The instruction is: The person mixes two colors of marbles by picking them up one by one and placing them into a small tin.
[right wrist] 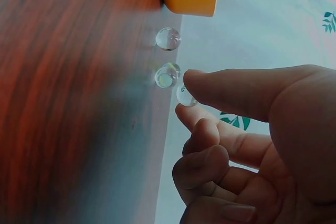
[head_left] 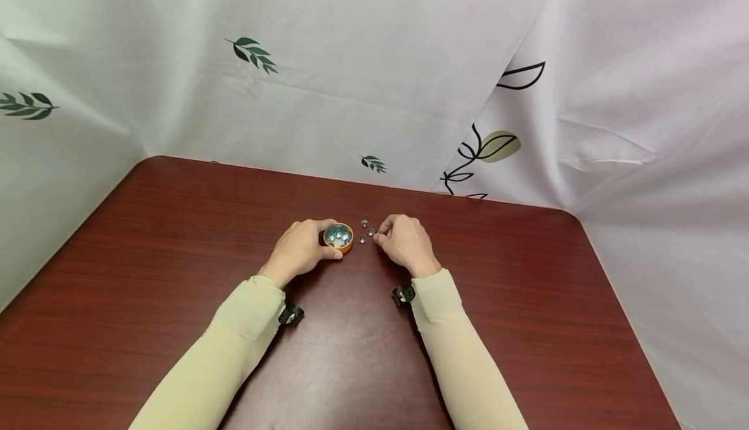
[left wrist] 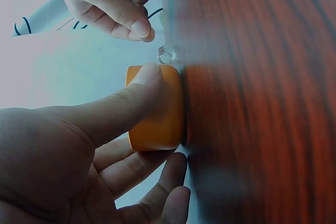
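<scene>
My left hand [head_left: 300, 248] holds a small round orange cup [left wrist: 157, 114] on the table, thumb along one side and fingers round the other. Several shiny clear marbles show inside its bluish interior in the head view. Just right of the cup, a few clear glass marbles [right wrist: 168, 39] lie loose on the tabletop. Over the rightmost of these is my right hand [head_left: 405, 242], its thumb and index fingertip pinching a clear marble [right wrist: 185, 96]; the other fingers are curled in. The thumb hides part of that marble in the right wrist view.
The dark red wood-grain table [head_left: 503, 300] has rounded far corners. White curtain cloth [head_left: 363, 59] with leaf prints hangs along its far edge and both sides. Each wrist wears a black strapped device [head_left: 404, 295] below a pale sleeve [head_left: 462, 358].
</scene>
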`<state>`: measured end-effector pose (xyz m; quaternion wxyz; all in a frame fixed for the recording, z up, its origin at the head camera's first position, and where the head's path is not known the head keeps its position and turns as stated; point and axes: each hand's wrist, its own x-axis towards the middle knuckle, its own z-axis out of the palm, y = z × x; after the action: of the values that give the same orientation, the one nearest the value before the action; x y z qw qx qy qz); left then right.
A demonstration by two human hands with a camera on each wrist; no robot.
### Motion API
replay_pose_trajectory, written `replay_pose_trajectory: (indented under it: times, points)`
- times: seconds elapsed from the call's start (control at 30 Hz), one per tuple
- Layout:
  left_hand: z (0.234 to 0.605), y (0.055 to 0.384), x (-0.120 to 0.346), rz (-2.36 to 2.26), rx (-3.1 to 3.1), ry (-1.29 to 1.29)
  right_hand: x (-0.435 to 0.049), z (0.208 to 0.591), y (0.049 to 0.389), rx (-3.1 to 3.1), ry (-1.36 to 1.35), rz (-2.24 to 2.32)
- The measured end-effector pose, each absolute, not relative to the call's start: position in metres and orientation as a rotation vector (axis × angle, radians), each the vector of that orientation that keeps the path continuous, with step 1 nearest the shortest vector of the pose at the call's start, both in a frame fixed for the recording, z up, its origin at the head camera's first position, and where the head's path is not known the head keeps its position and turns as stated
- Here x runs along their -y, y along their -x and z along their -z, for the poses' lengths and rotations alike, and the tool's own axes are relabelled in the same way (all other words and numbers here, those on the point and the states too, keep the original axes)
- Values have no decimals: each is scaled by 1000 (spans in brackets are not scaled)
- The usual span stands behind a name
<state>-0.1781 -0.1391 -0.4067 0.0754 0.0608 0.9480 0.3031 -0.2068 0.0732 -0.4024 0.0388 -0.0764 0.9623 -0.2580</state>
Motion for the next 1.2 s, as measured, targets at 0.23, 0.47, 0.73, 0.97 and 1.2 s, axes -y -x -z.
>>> replay_pose_trajectory:
  times: [0.23, 0.47, 0.73, 0.97, 1.2]
  points:
    - [407, 177, 139, -916, -2845, -191, -73, 401, 206, -2958, 241, 806]
    - [407, 176, 139, -924, -2838, -177, -72, 398, 205, -2984, 274, 824]
    - [407, 177, 139, -916, -2843, -176, -70, 395, 203, -2989, 271, 849]
    - [407, 178, 139, -913, -2848, -184, -69, 392, 201, -3003, 310, 890]
    - [407, 178, 139, -906, -2847, -185, -69, 391, 200, -3021, 334, 905]
